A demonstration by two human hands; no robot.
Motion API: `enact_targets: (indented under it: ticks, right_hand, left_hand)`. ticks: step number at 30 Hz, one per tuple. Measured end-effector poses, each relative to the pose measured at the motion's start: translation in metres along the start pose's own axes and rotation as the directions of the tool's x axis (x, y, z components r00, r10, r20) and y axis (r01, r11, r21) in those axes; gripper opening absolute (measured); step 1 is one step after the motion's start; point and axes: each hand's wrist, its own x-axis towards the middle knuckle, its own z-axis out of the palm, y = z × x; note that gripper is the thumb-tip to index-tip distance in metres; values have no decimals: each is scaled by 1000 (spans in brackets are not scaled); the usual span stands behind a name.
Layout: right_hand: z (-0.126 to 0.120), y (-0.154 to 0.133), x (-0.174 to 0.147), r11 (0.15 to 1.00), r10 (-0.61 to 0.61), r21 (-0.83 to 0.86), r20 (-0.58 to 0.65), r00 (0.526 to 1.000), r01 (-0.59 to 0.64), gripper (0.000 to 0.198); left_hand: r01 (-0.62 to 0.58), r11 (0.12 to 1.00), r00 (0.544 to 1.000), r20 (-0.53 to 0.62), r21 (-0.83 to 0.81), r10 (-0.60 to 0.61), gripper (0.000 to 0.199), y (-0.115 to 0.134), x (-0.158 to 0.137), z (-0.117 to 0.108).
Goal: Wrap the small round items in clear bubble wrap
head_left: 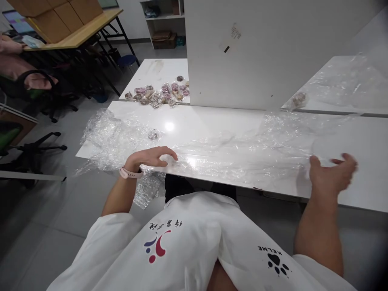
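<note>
A long sheet of clear bubble wrap lies spread over the white table, bunched up at its left end. Over its left part hovers my left hand, fingers curved and thumb apart, with nothing seen in its grasp. My right hand is at the sheet's right side, slightly blurred, its thumb and fingers spread. Whether its thumb touches the plastic, I cannot tell. One small round wrapped item sits on the plastic just beyond my left hand.
Several small wrapped items lie in a group on the farther table. A tall white panel stands upright behind the work surface. At the right back is another wrapped item beside more clear plastic. A seated person's sleeve shows at far left.
</note>
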Motion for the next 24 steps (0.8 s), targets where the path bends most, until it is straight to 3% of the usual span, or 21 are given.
enact_targets:
  ticks: [2, 3, 4, 5, 6, 7, 8, 9, 10, 11, 13, 14, 15, 16, 18, 20, 21, 22, 24]
  right_hand:
    - [-19, -25, -11, 992, -117, -56, -124, 985, 111, 52]
    - [-24, -44, -17, 990, -139, -10, -95, 986, 139, 45]
    - [-24, -65, -25, 977, -200, 73, 16, 980, 199, 39]
    - [-19, -87, -35, 952, -283, 168, 179, 942, 254, 36]
    - [-9, -108, -46, 917, -379, 270, 355, 855, 295, 36]
    - [6, -127, -59, 872, -479, 363, 502, 720, 327, 36]
    - [23, -143, -71, 828, -560, 425, 597, 574, 366, 38]
    - [43, -155, -84, 791, -609, 448, 638, 471, 417, 40]
    - [62, -162, -95, 769, -625, 436, 665, 409, 467, 44]
    - [79, -165, -105, 753, -626, 404, 682, 379, 519, 47]
    - [105, -164, -118, 732, -617, 333, 694, 371, 594, 51]
    - [112, -161, -121, 720, -619, 313, 692, 370, 619, 52]
    - [116, -157, -123, 707, -629, 305, 684, 369, 639, 52]
    - [118, -154, -123, 694, -641, 301, 672, 371, 653, 52]
    - [117, -151, -122, 677, -658, 296, 653, 374, 674, 53]
    - [115, -150, -121, 667, -669, 291, 640, 379, 686, 52]
    - [115, -150, -121, 666, -672, 291, 634, 383, 687, 51]
    - [115, -151, -121, 666, -674, 291, 629, 387, 687, 51]
    - [117, -151, -121, 667, -678, 295, 622, 392, 684, 50]
  left_hand:
    - [-50, 999, 997, -65, -15, 49, 35, 15, 4, -4]
    - [-75, 997, 994, -86, -21, 73, 35, 23, 13, -1]
    - [-100, 995, 990, -105, -19, 98, 37, 30, 27, 6]
    - [-124, 992, 986, -112, -5, 123, 40, 35, 44, 16]
    - [-146, 989, 979, -144, 20, 147, 41, 38, 64, 28]
    - [-165, 983, 970, -169, 78, 177, 41, 39, 85, 39]
    - [-154, 978, 965, -191, 141, 179, 41, 37, 105, 49]
    - [-132, 975, 964, -208, 176, 168, 43, 33, 123, 55]
    - [-127, 974, 967, -195, 188, 164, 45, 29, 137, 57]
    - [-118, 977, 974, -172, 177, 149, 43, 23, 149, 52]
    - [-83, 990, 981, -165, 115, 102, 35, 11, 164, 29]
    - [-36, 995, 973, -224, 94, 56, 33, 5, 168, 12]
    - [35, 995, 942, -334, 90, -3, 34, -1, 172, -8]
    - [132, 987, 875, -478, 95, -71, 34, -8, 176, -27]
    - [360, 930, 650, -736, 77, -190, 45, -22, 186, -64]
    - [536, 844, 434, -853, -14, -290, 70, -38, 197, -93]
    - [589, 805, 358, -870, -72, -339, 82, -46, 202, -105]
    - [621, 774, 305, -872, -123, -383, 92, -55, 206, -116]
    - [645, 743, 272, -854, -179, -443, 102, -72, 211, -135]
